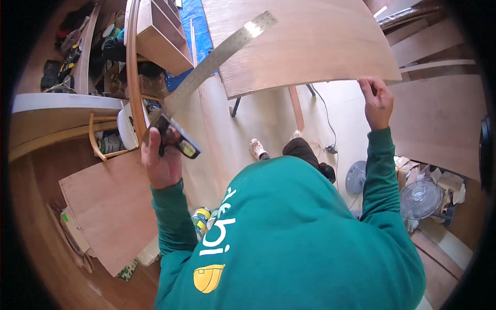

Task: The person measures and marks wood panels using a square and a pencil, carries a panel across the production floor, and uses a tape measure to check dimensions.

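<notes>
My left hand (161,157) grips the black handle of a try square (178,139). Its long steel blade (222,54) slants up and to the right, ending over the near left part of a plywood sheet (305,41). That brown sheet lies flat on a stand with thin legs. My right hand (376,101) pinches the sheet's near edge, close to its right corner. Both arms wear green sleeves, and my green hooded top fills the lower middle of the view.
A second plywood piece (111,206) lies low on the left. A wooden shelf unit (163,33) and scattered tools (67,57) are at upper left, on a blue tarp (199,26). Two fans (421,199) and cardboard sit on the right, beside a leaning board (439,124). A cable (328,129) runs under the stand.
</notes>
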### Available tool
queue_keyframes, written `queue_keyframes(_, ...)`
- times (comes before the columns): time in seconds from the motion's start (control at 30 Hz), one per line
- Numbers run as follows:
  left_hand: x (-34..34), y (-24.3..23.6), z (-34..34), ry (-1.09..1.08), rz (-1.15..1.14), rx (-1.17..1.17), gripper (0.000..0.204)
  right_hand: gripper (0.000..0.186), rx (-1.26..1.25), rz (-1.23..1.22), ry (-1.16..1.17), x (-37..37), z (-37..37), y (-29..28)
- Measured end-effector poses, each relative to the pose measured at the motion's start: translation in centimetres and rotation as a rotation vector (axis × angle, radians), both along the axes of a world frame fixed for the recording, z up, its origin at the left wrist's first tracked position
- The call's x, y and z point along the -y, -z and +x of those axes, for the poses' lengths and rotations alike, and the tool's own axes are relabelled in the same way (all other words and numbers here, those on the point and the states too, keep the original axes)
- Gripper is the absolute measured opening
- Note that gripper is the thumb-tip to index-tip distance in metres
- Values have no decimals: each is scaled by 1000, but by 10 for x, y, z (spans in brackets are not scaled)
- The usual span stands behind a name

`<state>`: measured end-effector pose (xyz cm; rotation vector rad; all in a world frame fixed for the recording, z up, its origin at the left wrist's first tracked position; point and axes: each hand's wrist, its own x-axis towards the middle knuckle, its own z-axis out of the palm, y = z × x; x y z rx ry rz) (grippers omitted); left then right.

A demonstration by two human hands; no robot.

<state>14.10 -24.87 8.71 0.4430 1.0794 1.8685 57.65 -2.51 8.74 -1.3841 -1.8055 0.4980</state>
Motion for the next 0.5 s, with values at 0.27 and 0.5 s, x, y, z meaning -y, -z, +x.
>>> queue_keyframes(0.27, -6, -8, -11, 35, 120, -7, 35, 17, -151, 28, -174, -21, -34, -8)
queue_keyframes(0.5, 61, 12, -23, -164, -34, -29, 37, 16, -72, 69, -301, -24, -94, -29)
